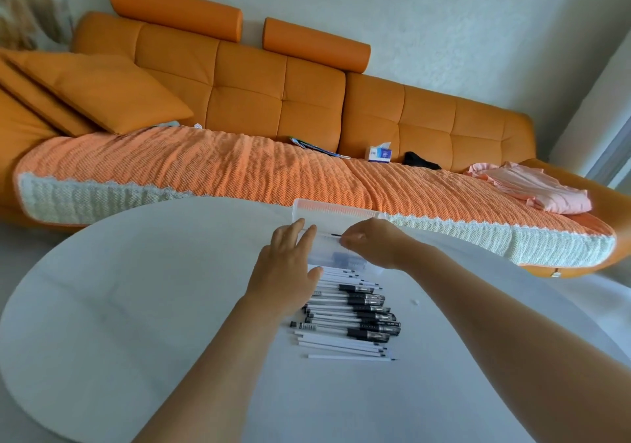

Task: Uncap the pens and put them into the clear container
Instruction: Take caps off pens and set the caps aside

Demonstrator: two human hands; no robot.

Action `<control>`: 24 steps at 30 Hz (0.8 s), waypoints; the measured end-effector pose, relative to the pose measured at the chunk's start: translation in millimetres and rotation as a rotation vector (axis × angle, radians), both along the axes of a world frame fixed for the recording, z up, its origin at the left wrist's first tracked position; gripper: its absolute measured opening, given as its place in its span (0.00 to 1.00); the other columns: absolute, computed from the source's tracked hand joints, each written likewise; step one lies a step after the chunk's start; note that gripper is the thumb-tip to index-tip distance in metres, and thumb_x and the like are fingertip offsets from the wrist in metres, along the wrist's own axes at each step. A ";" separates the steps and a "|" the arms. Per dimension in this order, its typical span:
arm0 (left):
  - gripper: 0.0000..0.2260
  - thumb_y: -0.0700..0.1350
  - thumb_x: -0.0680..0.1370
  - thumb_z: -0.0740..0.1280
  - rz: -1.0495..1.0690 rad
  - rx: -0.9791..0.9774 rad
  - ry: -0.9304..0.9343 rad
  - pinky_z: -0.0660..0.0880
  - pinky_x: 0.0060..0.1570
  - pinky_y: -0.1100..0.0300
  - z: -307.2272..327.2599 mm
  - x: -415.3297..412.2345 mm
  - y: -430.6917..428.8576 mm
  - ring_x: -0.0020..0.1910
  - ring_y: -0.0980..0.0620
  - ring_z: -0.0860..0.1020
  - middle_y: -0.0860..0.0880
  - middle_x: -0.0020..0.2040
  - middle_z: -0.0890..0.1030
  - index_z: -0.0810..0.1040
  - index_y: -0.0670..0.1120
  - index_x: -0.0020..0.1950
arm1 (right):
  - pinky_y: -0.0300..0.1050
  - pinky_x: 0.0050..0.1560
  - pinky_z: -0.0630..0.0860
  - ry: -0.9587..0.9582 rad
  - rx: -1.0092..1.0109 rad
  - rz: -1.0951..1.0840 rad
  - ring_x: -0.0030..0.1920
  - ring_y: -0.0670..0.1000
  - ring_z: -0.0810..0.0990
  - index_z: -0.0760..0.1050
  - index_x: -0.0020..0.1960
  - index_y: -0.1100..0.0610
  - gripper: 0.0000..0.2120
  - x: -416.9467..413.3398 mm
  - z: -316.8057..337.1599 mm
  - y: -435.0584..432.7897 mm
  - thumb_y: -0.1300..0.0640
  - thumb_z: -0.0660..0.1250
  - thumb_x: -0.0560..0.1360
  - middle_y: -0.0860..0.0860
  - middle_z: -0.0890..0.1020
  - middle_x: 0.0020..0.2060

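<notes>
L hand (286, 265) lies flat, fingers straight & slightly spread, fingertips on the left end of the clear container (336, 211). R hand (372, 244) is curled, thumb & fingers pinching a thin pen (330, 234) held level over the container, dark end pointing toward L hand. Container sits btwn the two hands. A clear panel rises on its far side, lid or wall, can't tell. Dark shapes inside are too blurred to name. The other pens (351, 319) lie in a pile just nearer than both hands, some w/ black caps, some plain white. All on a white table (136, 306). Beyond the hands: orange sofa (273, 94) w/ tissue box (379, 153) & pink clothes (532, 186).
</notes>
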State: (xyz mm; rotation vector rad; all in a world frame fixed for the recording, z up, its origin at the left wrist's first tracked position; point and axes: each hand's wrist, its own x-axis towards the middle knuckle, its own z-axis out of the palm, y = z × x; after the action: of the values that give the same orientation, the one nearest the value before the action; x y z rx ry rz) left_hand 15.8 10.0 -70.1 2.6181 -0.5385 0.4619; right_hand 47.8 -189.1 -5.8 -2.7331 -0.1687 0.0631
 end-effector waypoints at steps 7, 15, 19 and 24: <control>0.15 0.50 0.77 0.66 -0.117 -0.101 -0.197 0.72 0.53 0.56 13.5 -15.5 -17.8 0.59 0.51 0.70 0.52 0.59 0.73 0.74 0.50 0.63 | 0.39 0.41 0.73 -0.409 0.005 0.027 0.40 0.40 0.75 0.80 0.55 0.44 0.08 -42.5 -7.3 -38.3 0.53 0.65 0.79 0.41 0.78 0.48; 0.01 0.50 0.77 0.64 -0.281 -0.028 0.021 0.69 0.39 0.62 10.3 -43.6 -46.9 0.44 0.59 0.72 0.58 0.44 0.75 0.73 0.55 0.48 | 0.42 0.44 0.74 -0.204 -0.044 -0.242 0.49 0.47 0.78 0.80 0.57 0.41 0.11 -81.1 -48.1 -100.4 0.53 0.62 0.80 0.42 0.78 0.53; 0.03 0.53 0.75 0.66 -0.282 0.016 0.139 0.67 0.38 0.64 6.4 -52.2 -56.6 0.40 0.62 0.73 0.60 0.40 0.77 0.73 0.56 0.46 | 0.43 0.47 0.73 -0.101 -0.016 -0.297 0.51 0.48 0.76 0.79 0.60 0.45 0.11 -88.7 -56.4 -114.7 0.50 0.64 0.80 0.44 0.78 0.55; 0.05 0.56 0.73 0.68 -0.286 0.083 0.177 0.67 0.37 0.65 6.3 -62.2 -58.4 0.38 0.64 0.73 0.61 0.37 0.76 0.74 0.56 0.41 | 0.43 0.47 0.76 -0.076 -0.039 -0.297 0.48 0.48 0.77 0.83 0.52 0.46 0.07 -92.4 -55.9 -114.1 0.48 0.68 0.77 0.42 0.78 0.47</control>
State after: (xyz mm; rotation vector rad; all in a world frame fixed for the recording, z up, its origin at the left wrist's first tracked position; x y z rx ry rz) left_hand -46.4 -48.3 -63.8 2.5693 -0.8705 0.1186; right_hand -44.6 -303.2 -61.8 -2.7693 0.2203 -0.1223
